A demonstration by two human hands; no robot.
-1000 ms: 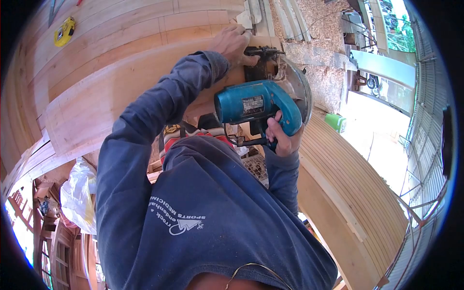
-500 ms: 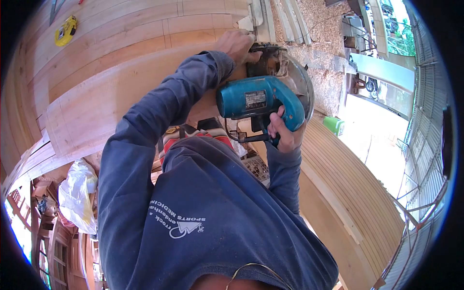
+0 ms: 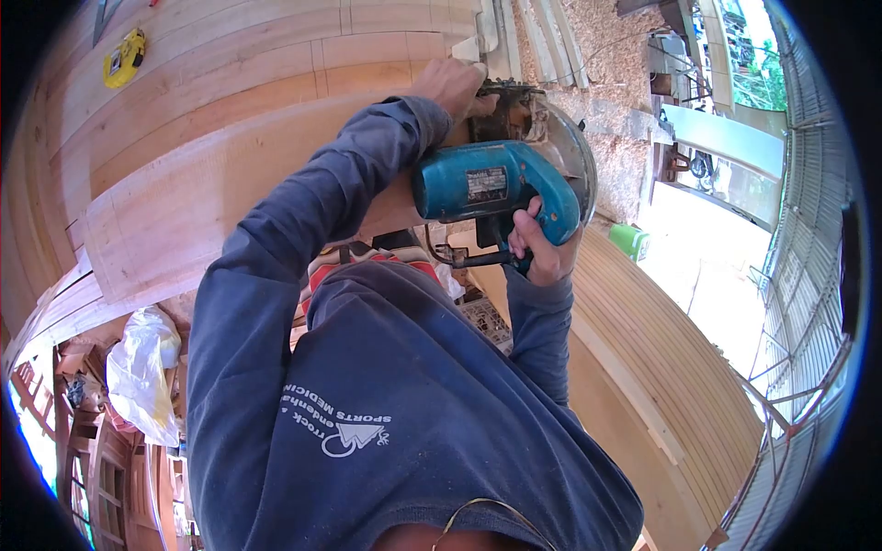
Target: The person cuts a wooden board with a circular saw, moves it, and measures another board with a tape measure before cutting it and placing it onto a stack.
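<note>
A teal circular saw [image 3: 469,182] rests at the right end of a wide wooden board [image 3: 175,216]. My right hand [image 3: 548,250] is wrapped round its rear handle, and the power cord comes out beside the fingers. At the front of the saw, my left hand [image 3: 448,87] is closed against the edge of the base, thumb towards the saw; some of its fingertips are hidden. The saw's clear, dusty guard [image 3: 574,151] curves along its right side. The blade's contact with the wood cannot be seen.
A yellow tape measure [image 3: 124,59] lies on joined planks [image 3: 230,64] at the upper left. Sawdust [image 3: 616,92] and wood strips [image 3: 551,41] are beyond the saw. Grooved boards [image 3: 671,340] stand to the right, near a green container [image 3: 628,241]. A plastic bag [image 3: 145,372] hangs lower left.
</note>
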